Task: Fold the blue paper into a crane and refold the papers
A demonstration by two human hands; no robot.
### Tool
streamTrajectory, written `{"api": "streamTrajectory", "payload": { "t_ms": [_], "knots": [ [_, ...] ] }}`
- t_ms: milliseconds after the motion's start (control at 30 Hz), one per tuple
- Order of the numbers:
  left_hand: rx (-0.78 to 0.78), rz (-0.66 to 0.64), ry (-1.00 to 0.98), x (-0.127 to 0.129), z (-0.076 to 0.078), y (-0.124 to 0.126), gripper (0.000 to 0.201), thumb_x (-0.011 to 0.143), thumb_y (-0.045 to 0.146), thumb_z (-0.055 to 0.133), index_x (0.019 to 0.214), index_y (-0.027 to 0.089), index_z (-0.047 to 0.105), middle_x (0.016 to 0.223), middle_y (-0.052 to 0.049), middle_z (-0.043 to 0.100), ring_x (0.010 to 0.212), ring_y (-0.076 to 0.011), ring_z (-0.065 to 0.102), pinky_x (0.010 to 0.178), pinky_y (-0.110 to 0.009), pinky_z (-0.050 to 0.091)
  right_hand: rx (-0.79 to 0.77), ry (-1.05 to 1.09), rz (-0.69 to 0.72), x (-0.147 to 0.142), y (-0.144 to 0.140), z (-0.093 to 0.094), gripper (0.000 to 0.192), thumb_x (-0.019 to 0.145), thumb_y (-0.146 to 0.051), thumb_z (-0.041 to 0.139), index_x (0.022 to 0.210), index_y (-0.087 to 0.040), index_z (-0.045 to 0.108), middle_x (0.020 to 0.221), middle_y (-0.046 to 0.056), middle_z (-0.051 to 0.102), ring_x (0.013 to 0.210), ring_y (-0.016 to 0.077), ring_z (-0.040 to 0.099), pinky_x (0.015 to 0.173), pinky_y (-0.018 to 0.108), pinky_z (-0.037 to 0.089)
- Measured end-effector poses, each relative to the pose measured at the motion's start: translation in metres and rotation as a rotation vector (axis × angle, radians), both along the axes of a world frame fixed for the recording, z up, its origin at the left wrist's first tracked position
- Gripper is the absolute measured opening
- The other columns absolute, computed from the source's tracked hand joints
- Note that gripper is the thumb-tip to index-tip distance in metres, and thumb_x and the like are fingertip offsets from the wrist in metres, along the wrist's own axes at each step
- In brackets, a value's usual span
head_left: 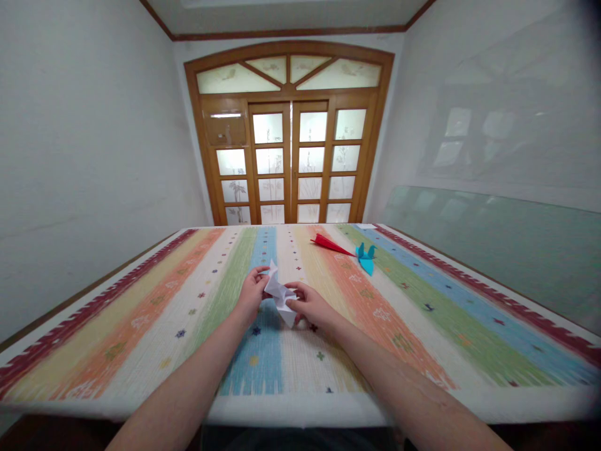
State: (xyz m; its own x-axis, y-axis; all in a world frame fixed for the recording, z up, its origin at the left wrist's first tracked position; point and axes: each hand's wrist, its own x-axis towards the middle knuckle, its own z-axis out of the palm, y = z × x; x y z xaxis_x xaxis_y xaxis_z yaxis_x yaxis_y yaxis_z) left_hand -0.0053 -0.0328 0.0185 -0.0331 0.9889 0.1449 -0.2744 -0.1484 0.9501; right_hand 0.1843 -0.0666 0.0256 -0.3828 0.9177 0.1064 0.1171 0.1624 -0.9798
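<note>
A piece of folded white paper, creased with several pointed corners, is held between both hands just above the striped tablecloth. My left hand pinches its upper left side, fingers behind and thumb in front. On the lower right side, my right hand grips the paper, with the thumb on its face. Some fingertips are hidden behind the paper. Farther off to the right lie a red folded paper plane and a blue origami figure with two upright points, their ends close together.
The table with its striped, patterned cloth stretches out in front of me. Behind it stand wooden doors with glass panes. A pale green glass panel leans along the right wall. A small white item lies at the far edge.
</note>
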Motion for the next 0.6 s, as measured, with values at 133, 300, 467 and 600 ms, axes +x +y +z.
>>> {"api": "streamTrajectory", "payload": {
  "t_ms": [133,300,467,600],
  "knots": [
    [0.037,-0.007,0.006,0.0010,-0.0012,-0.0002,0.046,0.075,0.036,0.071,0.115,0.020,0.054,0.078,0.000,0.061,0.059,-0.0131,0.061,0.053,-0.023,0.050,0.299,-0.082,-0.068,-0.0017,0.0027,-0.0005,0.047,0.078,-0.023,0.066,0.124,-0.023,0.055,0.117,0.009,0.062,0.090,0.0172,0.063,0.067,0.026,0.051],
    [0.033,-0.010,-0.007,0.0005,-0.0026,0.0003,0.048,0.076,0.036,0.072,0.117,0.020,0.055,0.077,0.001,0.060,0.057,-0.0117,0.060,0.052,-0.022,0.049,0.434,-0.127,-0.115,0.0001,0.0022,0.0025,0.032,0.075,-0.004,0.049,0.098,-0.019,0.065,0.101,0.006,0.067,0.087,0.0162,0.063,0.074,0.028,0.050],
    [0.013,-0.101,0.000,0.0023,-0.0044,0.0002,0.051,0.076,0.037,0.072,0.120,0.020,0.055,0.081,-0.002,0.062,0.060,-0.0130,0.061,0.055,-0.024,0.051,0.496,-0.119,-0.168,0.0005,0.0014,0.0050,0.026,0.079,-0.007,0.047,0.088,-0.019,0.068,0.090,0.005,0.069,0.083,0.0165,0.063,0.074,0.028,0.048],
    [0.040,-0.120,-0.007,0.0026,-0.0059,0.0001,0.052,0.076,0.035,0.072,0.123,0.021,0.055,0.079,-0.001,0.060,0.061,-0.0121,0.060,0.057,-0.024,0.051,0.541,-0.082,-0.164,0.0007,0.0000,0.0074,0.013,0.083,-0.016,0.055,0.088,-0.019,0.067,0.088,0.005,0.069,0.079,0.0162,0.063,0.070,0.027,0.049]
  ]
}}
